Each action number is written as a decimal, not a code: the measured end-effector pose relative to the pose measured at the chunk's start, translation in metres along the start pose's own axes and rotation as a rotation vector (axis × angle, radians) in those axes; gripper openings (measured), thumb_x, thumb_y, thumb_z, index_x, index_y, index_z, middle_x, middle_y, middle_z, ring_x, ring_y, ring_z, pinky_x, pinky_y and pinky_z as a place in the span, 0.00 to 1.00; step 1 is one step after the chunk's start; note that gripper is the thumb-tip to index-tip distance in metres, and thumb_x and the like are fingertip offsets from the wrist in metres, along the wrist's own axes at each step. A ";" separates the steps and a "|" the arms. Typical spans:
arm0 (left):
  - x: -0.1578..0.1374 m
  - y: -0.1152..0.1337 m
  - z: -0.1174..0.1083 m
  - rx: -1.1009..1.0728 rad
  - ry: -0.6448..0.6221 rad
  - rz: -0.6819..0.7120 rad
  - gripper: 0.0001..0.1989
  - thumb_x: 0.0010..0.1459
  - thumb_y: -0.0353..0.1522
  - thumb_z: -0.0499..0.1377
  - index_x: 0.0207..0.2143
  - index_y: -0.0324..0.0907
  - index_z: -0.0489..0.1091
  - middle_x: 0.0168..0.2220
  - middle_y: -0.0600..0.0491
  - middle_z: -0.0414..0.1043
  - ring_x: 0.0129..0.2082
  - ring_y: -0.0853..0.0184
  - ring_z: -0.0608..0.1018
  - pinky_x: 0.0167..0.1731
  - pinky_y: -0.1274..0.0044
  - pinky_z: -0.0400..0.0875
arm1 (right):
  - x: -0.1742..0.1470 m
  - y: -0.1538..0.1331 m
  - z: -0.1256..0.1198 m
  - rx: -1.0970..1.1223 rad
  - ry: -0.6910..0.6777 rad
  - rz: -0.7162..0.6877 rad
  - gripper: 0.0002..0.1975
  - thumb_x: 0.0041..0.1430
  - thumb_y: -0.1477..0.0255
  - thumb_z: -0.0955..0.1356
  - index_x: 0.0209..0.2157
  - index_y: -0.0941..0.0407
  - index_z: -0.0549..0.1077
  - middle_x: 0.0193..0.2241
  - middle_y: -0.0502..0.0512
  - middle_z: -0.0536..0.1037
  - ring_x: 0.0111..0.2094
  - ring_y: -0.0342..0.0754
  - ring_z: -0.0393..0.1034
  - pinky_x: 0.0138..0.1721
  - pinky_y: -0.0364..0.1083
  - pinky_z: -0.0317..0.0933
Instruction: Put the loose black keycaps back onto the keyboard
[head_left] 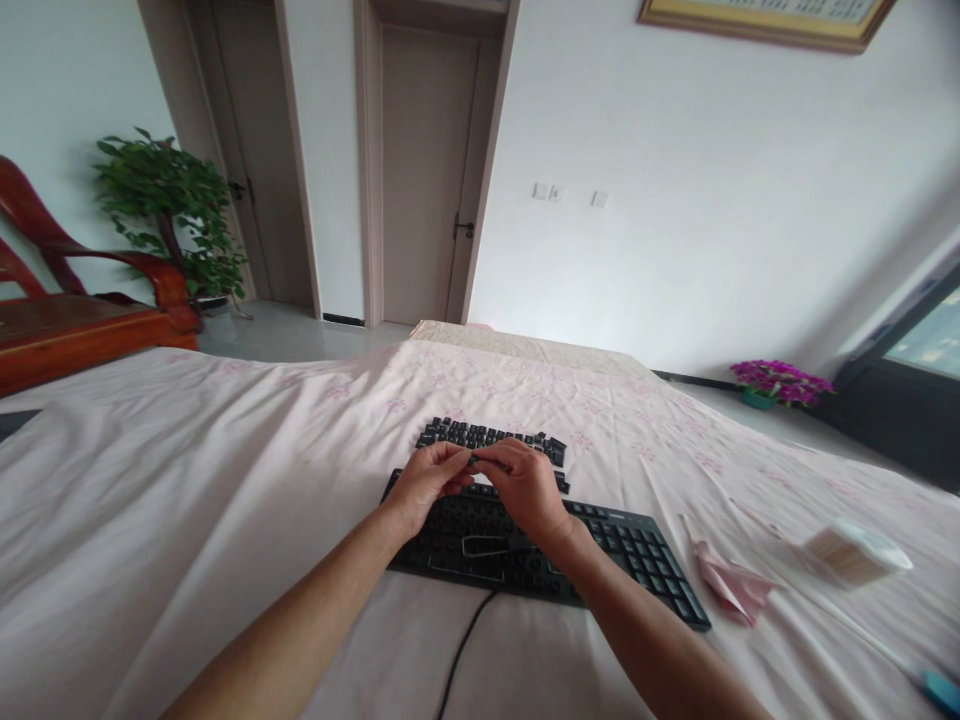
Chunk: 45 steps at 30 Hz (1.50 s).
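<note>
My left hand [431,484] and my right hand [521,487] meet above a black keyboard [637,550], fingertips pinched together. Between them shows a small dark keycap [473,460], mostly covered by the fingers. On the keyboard's left and middle part the keys are off, while the number keys at the right are in place. Across the bare part lies a thin wire loop tool [484,546]. Just beyond the hands, loose black keycaps [465,432] lie in rows on the cloth, partly hidden by my right hand.
A pink cloth [731,583] and a clear pack of cotton swabs [857,555] lie right of the keyboard on the flowered bed sheet [300,520]. Near them is a long thin stick [840,615]. A black cable [463,650] runs toward me from the keyboard.
</note>
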<state>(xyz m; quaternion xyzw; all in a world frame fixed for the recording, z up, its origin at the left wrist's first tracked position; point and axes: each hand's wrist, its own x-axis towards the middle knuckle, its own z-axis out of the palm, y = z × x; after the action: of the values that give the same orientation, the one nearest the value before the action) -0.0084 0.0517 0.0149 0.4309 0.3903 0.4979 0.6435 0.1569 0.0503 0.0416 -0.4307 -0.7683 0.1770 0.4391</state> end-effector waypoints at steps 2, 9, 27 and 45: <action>-0.001 0.000 0.002 -0.019 -0.009 -0.006 0.17 0.47 0.42 0.66 0.33 0.39 0.70 0.31 0.52 0.76 0.30 0.71 0.77 0.29 0.81 0.67 | -0.001 0.000 -0.001 -0.008 0.003 0.026 0.08 0.55 0.70 0.68 0.35 0.48 0.80 0.31 0.52 0.79 0.34 0.49 0.71 0.39 0.47 0.64; -0.005 -0.001 0.013 -0.128 -0.034 -0.019 0.17 0.46 0.40 0.67 0.33 0.39 0.69 0.30 0.54 0.74 0.28 0.74 0.76 0.29 0.83 0.68 | -0.003 0.003 -0.008 0.015 -0.004 0.059 0.08 0.53 0.70 0.70 0.35 0.49 0.80 0.31 0.52 0.79 0.33 0.48 0.72 0.37 0.46 0.64; -0.010 0.007 0.014 0.398 -0.119 0.135 0.17 0.51 0.43 0.61 0.37 0.41 0.71 0.32 0.49 0.77 0.31 0.65 0.78 0.31 0.76 0.70 | -0.025 0.030 -0.053 0.010 -0.025 0.164 0.08 0.52 0.68 0.69 0.34 0.50 0.80 0.31 0.52 0.78 0.35 0.49 0.71 0.39 0.47 0.63; 0.010 -0.022 -0.100 0.949 0.366 0.259 0.16 0.53 0.43 0.54 0.37 0.44 0.75 0.37 0.53 0.79 0.36 0.63 0.78 0.37 0.78 0.69 | -0.057 0.088 -0.077 -0.436 -0.113 0.228 0.07 0.52 0.69 0.69 0.32 0.49 0.80 0.32 0.52 0.77 0.39 0.50 0.69 0.42 0.47 0.60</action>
<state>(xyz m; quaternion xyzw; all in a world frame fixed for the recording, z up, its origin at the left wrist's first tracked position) -0.0925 0.0752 -0.0385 0.6256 0.6226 0.4090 0.2318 0.2788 0.0450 -0.0031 -0.5885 -0.7582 0.0791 0.2694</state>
